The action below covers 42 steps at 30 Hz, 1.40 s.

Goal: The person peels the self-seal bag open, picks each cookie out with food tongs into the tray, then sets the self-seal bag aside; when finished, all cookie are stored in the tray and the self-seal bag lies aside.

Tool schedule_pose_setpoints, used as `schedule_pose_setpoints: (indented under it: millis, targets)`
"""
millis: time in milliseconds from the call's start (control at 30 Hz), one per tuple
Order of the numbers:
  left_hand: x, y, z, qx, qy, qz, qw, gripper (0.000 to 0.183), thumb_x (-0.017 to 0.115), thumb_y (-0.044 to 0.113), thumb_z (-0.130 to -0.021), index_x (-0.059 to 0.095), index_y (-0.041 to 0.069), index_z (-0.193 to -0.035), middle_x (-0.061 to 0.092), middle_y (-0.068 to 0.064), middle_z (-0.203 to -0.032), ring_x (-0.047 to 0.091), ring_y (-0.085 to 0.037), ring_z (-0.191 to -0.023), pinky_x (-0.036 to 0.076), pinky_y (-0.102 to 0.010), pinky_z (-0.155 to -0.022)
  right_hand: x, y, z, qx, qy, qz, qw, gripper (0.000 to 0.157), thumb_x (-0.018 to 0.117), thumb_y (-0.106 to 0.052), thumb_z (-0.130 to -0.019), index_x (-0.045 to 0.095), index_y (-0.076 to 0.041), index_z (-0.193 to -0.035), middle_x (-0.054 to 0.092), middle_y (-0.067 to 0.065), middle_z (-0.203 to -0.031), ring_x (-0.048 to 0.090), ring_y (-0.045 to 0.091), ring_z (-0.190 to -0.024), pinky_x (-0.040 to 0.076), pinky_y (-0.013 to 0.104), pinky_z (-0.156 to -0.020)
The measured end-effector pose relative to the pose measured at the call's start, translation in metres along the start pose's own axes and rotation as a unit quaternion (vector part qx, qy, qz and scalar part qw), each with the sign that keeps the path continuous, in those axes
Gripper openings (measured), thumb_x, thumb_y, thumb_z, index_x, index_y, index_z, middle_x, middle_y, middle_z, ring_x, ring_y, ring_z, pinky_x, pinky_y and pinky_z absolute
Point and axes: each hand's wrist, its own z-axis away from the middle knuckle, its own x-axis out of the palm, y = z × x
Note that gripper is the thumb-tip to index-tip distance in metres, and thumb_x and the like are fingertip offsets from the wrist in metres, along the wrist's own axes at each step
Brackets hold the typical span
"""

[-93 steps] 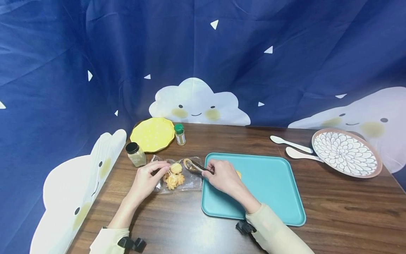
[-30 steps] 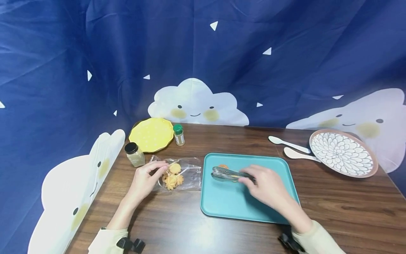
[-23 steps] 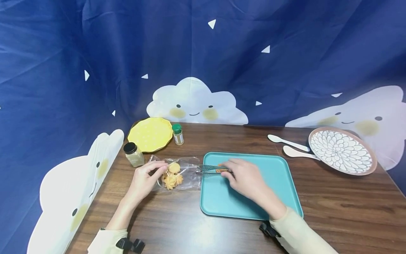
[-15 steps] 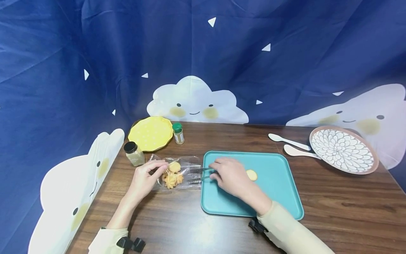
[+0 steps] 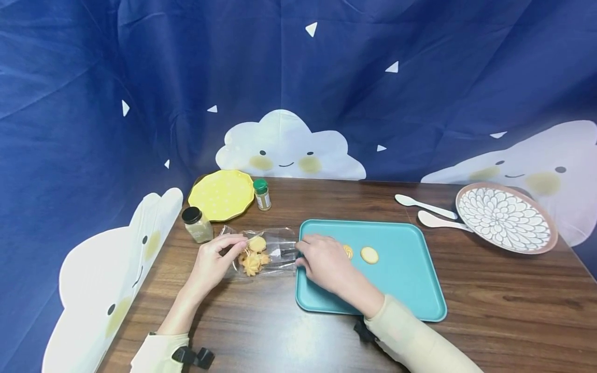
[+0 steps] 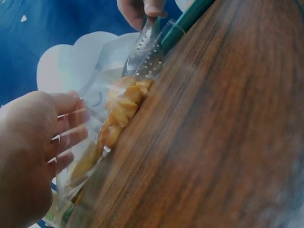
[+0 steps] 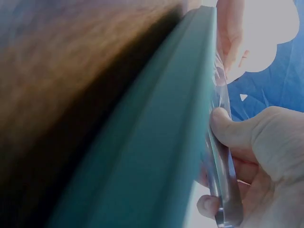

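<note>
A clear plastic bag [image 5: 282, 239] of yellow cookies [image 5: 253, 262] lies on the table left of the teal tray [image 5: 401, 292]. My left hand [image 5: 212, 263] pinches the bag's film at its left side. In my right hand [image 5: 326, 259], over the tray's left rim, is a pair of tongs [image 7: 223, 175], gripped between thumb and fingers. Their perforated metal ends [image 6: 146, 54] reach into the bag, close to the cookies. On the tray are a round pale cookie [image 5: 369, 255] and a swirled cookie [image 5: 348, 252], the latter partly hidden by my right hand.
Behind the bag stand a yellow plate [image 5: 221, 197], a green-capped shaker [image 5: 262, 195] and a black-lidded jar [image 5: 198, 226]. At the right are two white spoons [image 5: 426, 207], [image 5: 440, 221] beside a petal-patterned plate [image 5: 506, 217]. A blue curtain [image 5: 396, 93] closes off the back.
My right hand has moved left with the tongs, from above the tray to the bag. The two cookies on the tray have come into view. My left hand stays at the bag.
</note>
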Motion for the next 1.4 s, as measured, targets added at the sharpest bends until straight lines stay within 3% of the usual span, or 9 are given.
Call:
schedule_pose_setpoints:
  millis: [167, 467, 800, 1067, 1400]
  targets:
    - [-0.001, 0.000, 0.000, -0.007, -0.003, -0.001, 1.0000, 0.015, 0.070, 0.036, -0.095, 0.078, 0.029, -0.105, 0.077, 0.012, -0.111, 0.072, -0.009, -0.111, 0.049, -0.006, -0.098, 0.002, 0.000, 0.000, -0.011, 0.027, 0.013, 0.999, 0.015, 0.081, -0.026, -0.085, 0.072, -0.015, -0.090, 0.060, -0.005, -0.077, 0.062, 0.015, -0.076, 0.057, 0.036, -0.070]
    - [0.000, 0.000, 0.000, -0.006, -0.007, 0.006, 0.9999, 0.013, 0.071, 0.034, -0.095, 0.079, 0.028, -0.105, 0.078, 0.010, -0.112, 0.072, -0.010, -0.112, 0.048, -0.006, -0.097, -0.011, 0.006, 0.009, -0.012, 0.066, 0.045, 0.997, 0.014, 0.081, -0.022, -0.086, 0.074, -0.013, -0.094, 0.065, -0.004, -0.079, 0.066, 0.015, -0.076, 0.057, 0.032, -0.065]
    - [-0.003, 0.001, 0.001, -0.008, -0.007, 0.008, 0.9999, 0.015, 0.071, 0.034, -0.095, 0.078, 0.026, -0.106, 0.078, 0.009, -0.112, 0.072, -0.012, -0.112, 0.048, -0.005, -0.097, -0.045, 0.037, 0.036, 0.019, 0.111, 0.054, 0.992, 0.019, 0.082, -0.022, -0.084, 0.076, -0.016, -0.100, 0.074, -0.004, -0.087, 0.071, 0.017, -0.077, 0.057, 0.036, -0.060]
    - [-0.002, 0.000, -0.001, -0.007, -0.006, 0.010, 0.9999, 0.016, 0.071, 0.036, -0.095, 0.078, 0.027, -0.106, 0.077, 0.011, -0.112, 0.071, -0.009, -0.111, 0.049, -0.005, -0.096, -0.067, 0.061, 0.080, 0.037, 0.099, 0.019, 0.994, 0.023, 0.084, -0.020, -0.081, 0.076, -0.014, -0.102, 0.077, -0.001, -0.094, 0.073, 0.017, -0.086, 0.059, 0.040, -0.068]
    - [-0.002, 0.000, 0.000, -0.013, -0.008, 0.012, 0.9998, 0.015, 0.071, 0.036, -0.095, 0.078, 0.029, -0.106, 0.078, 0.009, -0.112, 0.072, -0.008, -0.110, 0.049, -0.006, -0.096, -0.050, 0.074, 0.115, 0.037, 0.057, 0.009, 0.998, 0.030, 0.089, -0.026, -0.077, 0.077, -0.017, -0.102, 0.078, -0.001, -0.100, 0.075, 0.017, -0.096, 0.063, 0.042, -0.079]
